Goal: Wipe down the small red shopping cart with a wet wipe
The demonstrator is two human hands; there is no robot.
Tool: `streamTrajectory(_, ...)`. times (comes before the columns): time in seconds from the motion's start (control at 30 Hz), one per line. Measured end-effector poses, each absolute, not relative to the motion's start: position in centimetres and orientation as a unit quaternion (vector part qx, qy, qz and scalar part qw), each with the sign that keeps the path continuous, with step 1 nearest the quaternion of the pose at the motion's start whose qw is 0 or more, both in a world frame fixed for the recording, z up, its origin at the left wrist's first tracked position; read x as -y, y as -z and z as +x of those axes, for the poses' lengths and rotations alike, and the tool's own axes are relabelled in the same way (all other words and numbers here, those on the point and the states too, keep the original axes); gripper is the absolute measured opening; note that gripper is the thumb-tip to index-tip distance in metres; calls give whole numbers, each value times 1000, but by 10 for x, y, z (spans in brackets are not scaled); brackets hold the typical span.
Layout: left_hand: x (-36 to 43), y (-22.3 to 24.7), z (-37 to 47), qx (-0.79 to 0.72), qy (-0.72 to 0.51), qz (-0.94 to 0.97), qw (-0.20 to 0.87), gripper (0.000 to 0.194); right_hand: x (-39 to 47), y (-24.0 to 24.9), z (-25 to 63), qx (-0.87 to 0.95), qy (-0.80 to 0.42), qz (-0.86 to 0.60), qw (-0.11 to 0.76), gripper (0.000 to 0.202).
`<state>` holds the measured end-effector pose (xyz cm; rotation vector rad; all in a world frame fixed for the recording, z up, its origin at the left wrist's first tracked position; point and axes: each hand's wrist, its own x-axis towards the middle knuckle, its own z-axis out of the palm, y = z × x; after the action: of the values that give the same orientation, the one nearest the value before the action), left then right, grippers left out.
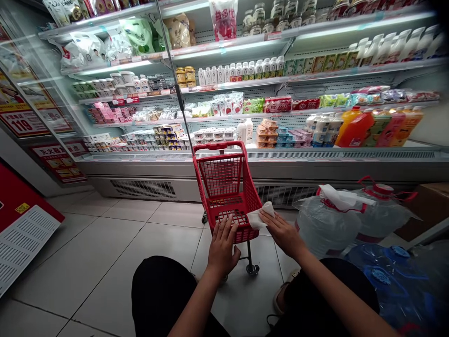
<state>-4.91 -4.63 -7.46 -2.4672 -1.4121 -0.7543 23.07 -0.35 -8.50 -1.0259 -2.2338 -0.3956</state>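
Observation:
In front of my knees stands a red plastic shopping cart [224,175] on small dark wheels. My left hand [223,245] lies at the near rim of its basket, fingers stretched out and holding nothing. My right hand [280,230] has hold of a white cloth or tissue [260,216], pressed at the near right corner of the basket. The fingers lie over the cloth, and its underside is hidden.
Behind the cart runs an open dairy fridge [210,178] with shelves of bottles and tubs. Clear water jugs [328,224] and blue water bottles [389,276] stand close on my right. A red appliance [24,224] is at the left, on the tiled floor [105,252].

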Motion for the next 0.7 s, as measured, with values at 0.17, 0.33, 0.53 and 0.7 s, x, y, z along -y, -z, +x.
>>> streamTrajectory(0.17, 50, 71, -41, 485, 246, -834, 96, 99, 21, 95, 191, 809, 161, -453, 339, 72)
streamTrajectory(0.33, 51, 70, -38, 488, 250, -831, 94, 103, 34, 102, 128, 826, 176, -408, 347, 79)
streamTrajectory(0.53, 50, 71, -46, 475, 228, -844, 101, 104, 29, 97, 152, 849, 180, -381, 318, 78)
streamTrajectory(0.7, 50, 70, -47, 458, 223, -855, 101, 103, 20, 94, 208, 820, 167, -441, 324, 74)
